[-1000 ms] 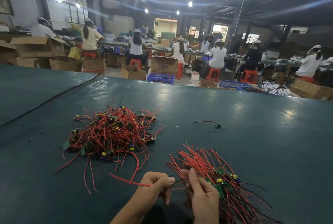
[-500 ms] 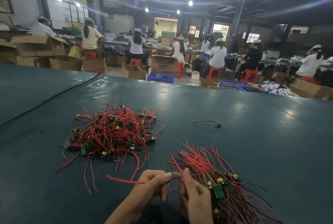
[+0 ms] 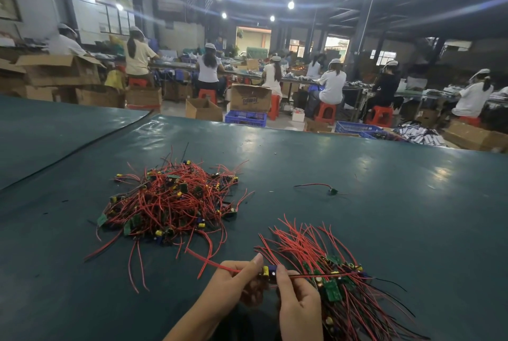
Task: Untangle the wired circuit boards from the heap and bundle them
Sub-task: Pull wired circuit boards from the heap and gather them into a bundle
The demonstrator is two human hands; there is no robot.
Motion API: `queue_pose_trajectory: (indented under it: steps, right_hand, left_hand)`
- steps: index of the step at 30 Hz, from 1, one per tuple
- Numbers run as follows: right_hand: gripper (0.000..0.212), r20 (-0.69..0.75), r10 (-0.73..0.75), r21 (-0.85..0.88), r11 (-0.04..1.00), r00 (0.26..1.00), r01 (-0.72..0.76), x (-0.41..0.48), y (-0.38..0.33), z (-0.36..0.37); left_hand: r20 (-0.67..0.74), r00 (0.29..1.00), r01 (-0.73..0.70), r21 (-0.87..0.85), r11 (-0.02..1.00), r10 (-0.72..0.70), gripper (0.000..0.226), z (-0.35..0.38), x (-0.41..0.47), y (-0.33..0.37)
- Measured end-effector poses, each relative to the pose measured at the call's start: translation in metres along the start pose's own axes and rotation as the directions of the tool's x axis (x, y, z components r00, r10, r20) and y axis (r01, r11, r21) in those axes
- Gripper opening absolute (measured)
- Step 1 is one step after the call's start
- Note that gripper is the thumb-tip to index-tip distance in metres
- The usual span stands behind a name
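A tangled heap [image 3: 167, 203] of red-wired green circuit boards lies on the dark green table [image 3: 384, 217], left of centre. To the right, near me, a sorted bundle [image 3: 330, 266] lies with its wires roughly parallel. Both hands hold one wired board [image 3: 268, 270] between them, just left of that bundle. My left hand [image 3: 233, 283] pinches it by its red wire, which trails off to the left. My right hand [image 3: 297, 305] pinches the board's other side, where a black wire runs right over the bundle.
One stray wired board [image 3: 331, 189] lies alone farther back on the table. Beyond the far edge are cardboard boxes [image 3: 248, 97], blue crates [image 3: 246, 118], red stools and several seated workers at long benches. A seam [image 3: 82, 145] crosses the table at the left.
Both hands have drawn the single board closer to the sorted bundle; its blue and yellow parts now show between my fingertips. The heap and stray board lie unchanged.
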State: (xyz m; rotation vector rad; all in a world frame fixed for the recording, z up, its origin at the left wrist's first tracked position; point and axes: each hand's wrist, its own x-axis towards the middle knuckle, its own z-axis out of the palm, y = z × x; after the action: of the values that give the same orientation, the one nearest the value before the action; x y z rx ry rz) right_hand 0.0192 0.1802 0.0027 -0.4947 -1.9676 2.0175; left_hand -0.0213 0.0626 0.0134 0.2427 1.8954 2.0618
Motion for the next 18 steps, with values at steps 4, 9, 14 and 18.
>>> queue_pose_trajectory:
  steps: [4,9,14,18]
  right_hand:
    - [0.033,-0.092,0.158,0.232,0.964,0.983,-0.133,0.003,-0.003,-0.003]
    - [0.036,-0.098,0.379,0.554,0.789,0.920,-0.266,0.013,-0.011,-0.012]
    - [0.028,-0.129,0.361,0.581,0.783,0.924,-0.225,0.012,-0.009,-0.011]
    - [0.018,-0.140,0.318,0.519,0.830,0.937,-0.204,0.010,-0.008,-0.008]
  left_hand:
    - [-0.260,0.964,-0.055,-0.001,0.998,0.053,0.059,-0.007,0.004,-0.003]
    - [-0.372,0.801,0.006,0.788,0.615,0.469,0.018,-0.035,0.010,-0.020]
    - [-0.338,0.916,0.254,0.905,0.341,0.216,0.050,-0.040,0.016,-0.040]
    - [-0.320,0.918,0.261,0.932,0.251,0.234,0.063,-0.040,0.018,-0.044]
